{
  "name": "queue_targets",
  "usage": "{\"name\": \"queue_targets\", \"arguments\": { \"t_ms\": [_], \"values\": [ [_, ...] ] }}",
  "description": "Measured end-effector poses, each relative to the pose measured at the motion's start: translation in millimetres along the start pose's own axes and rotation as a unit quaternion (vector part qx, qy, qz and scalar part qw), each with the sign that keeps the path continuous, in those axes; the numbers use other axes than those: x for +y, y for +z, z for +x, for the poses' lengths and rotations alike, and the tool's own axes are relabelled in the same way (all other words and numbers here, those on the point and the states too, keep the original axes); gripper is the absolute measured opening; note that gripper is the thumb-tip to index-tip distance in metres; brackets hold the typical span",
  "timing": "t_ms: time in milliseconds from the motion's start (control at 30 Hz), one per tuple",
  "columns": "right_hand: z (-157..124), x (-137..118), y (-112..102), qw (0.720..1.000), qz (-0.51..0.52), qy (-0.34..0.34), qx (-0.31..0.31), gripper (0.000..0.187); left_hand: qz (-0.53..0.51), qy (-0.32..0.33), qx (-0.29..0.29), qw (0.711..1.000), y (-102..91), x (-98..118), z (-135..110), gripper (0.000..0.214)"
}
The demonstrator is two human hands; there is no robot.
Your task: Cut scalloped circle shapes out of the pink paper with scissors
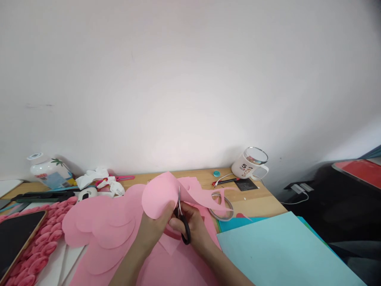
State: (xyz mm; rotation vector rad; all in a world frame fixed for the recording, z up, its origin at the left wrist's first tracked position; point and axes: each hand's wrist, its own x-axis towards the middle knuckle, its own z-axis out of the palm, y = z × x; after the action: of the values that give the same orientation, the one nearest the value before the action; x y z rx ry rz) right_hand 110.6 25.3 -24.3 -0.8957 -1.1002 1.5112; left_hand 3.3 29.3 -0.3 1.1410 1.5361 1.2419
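left hand (153,230) pinches pink paper (159,194); right hand (195,225) grips black-handled scissors (186,230). a cluttered wooden table (264,201) borders the white wall (190,87).

The pink paper (158,197) looks matt and smooth; the scissors (187,232) pair shiny metal blades with black, plastic-looking handles. Grained wood shows on the tabletop (264,198). Near its back right corner, the white mug (241,167) is glossy with a shiny rim. Toward the left, by the back edge, the bottle (46,169) looks like smooth, shiny plastic; the pink rosettes (46,238) look cloth-like and rough.
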Motion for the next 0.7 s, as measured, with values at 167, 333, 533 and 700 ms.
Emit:
{"name": "queue_targets", "arguments": {
  "t_ms": [167,333,533,700],
  "values": [
    [0.9,-1.4,-3.9,1.0,-0.012,-0.003,-0.028,0.028,0.0,0.009,0.004,1.0,1.5,-0.4,-0.2,0.038],
    [1.2,0.4,-3.9,0.999,-0.021,-0.004,-0.029,0.03,0.004,0.01,0.004,1.0,2.0,1.0,-1.1,0.037],
    [0.9,0.1,-2.7,0.999,-0.022,0.004,-0.026,0.03,0.004,0.006,-0.002,1.0,1.2,2.3,-1.4,0.028],
    [2.1,2.4,-2.0,1.0,-0.012,-0.006,-0.025,0.029,0.0,-0.004,-0.013,1.0,-0.3,2.7,0.4,0.028]
  ]
}}
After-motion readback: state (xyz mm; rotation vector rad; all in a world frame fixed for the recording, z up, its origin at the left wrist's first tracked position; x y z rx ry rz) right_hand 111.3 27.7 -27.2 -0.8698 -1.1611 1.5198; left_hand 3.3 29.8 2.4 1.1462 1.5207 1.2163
